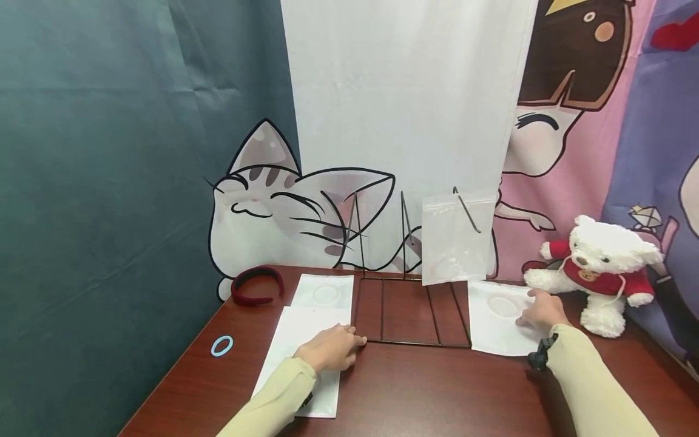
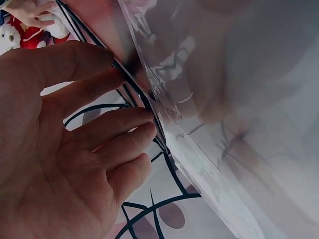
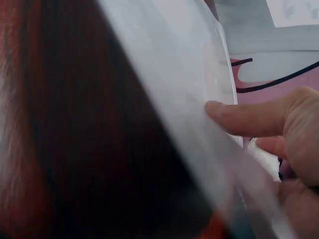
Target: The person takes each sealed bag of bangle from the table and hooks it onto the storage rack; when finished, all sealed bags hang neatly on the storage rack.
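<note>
In the head view the left hand (image 1: 330,349) is over the right edge of a white bag (image 1: 281,352), its fingertips at the front left corner of a black wire rack (image 1: 417,344). The left wrist view has this hand (image 2: 94,129) with fingers loosely bent, tips against a dark wire, beside clear plastic (image 2: 199,154). At the rack's right side, the right hand (image 1: 543,311) pinches the right edge of another white bag (image 1: 491,331) with a round shape in it. Its thumb (image 3: 244,117) lies on that bag (image 3: 169,64) in the right wrist view, other fingers partly behind.
A clear zip bag (image 1: 459,243) hangs from the rack's right hook. Behind the left bag lies another white bag (image 1: 306,294) with a ring shape. A dark red headband (image 1: 251,300) and a blue ring (image 1: 214,349) are at left, a white teddy bear (image 1: 603,267) at right.
</note>
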Available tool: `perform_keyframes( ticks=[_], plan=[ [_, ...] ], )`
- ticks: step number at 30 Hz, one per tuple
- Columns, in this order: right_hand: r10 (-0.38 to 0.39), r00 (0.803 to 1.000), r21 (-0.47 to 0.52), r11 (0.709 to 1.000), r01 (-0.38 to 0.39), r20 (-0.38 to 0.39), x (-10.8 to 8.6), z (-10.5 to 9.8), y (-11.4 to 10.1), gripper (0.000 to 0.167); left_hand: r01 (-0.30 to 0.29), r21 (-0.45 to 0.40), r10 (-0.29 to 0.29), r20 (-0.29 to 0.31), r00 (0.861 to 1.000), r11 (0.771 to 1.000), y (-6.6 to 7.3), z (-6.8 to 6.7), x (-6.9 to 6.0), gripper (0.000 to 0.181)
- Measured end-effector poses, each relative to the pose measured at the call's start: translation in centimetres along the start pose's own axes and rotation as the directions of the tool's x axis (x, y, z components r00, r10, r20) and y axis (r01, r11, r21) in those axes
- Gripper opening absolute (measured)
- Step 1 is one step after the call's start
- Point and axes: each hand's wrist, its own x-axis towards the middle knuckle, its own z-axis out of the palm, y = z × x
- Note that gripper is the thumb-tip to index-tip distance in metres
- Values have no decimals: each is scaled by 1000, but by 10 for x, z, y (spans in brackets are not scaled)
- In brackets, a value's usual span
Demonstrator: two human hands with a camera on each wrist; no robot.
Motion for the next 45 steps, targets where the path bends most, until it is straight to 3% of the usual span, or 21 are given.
perform_keyframes(
  ticks=[7,12,19,25,33,36,38,41,45],
  plan=[
    [-50,997,98,994,45,53,-10,-3,8,82,-6,0,6,0,1000,1000,0,-3,0,36],
    [-113,993,180,977,117,-32,-20,-4,13,76,1,1,-1,3,1000,1000,0,-4,1,36],
    [-102,989,234,964,125,-107,-26,-4,18,76,6,-2,-6,9,1000,1000,-1,-3,0,36],
    [-151,972,262,945,195,-179,-35,-16,11,77,7,-7,-7,4,1000,1000,0,-4,-1,37],
    [-240,889,188,924,332,-391,-64,-44,1,68,-10,19,11,-5,1000,1000,3,-6,0,37],
    [-231,860,196,916,350,-454,-75,-55,-8,65,-3,24,3,0,1000,1000,3,-6,1,36],
    [-230,827,218,897,385,-513,-83,-61,-12,63,-1,22,1,3,1000,1000,3,-5,1,37],
    [-211,799,261,872,415,-563,-93,-67,-17,63,1,14,-1,4,1000,1000,2,-3,0,37],
    [-155,771,257,886,385,-618,-106,-76,-22,63,-4,11,4,-4,1000,1000,2,0,0,37]
  ],
)
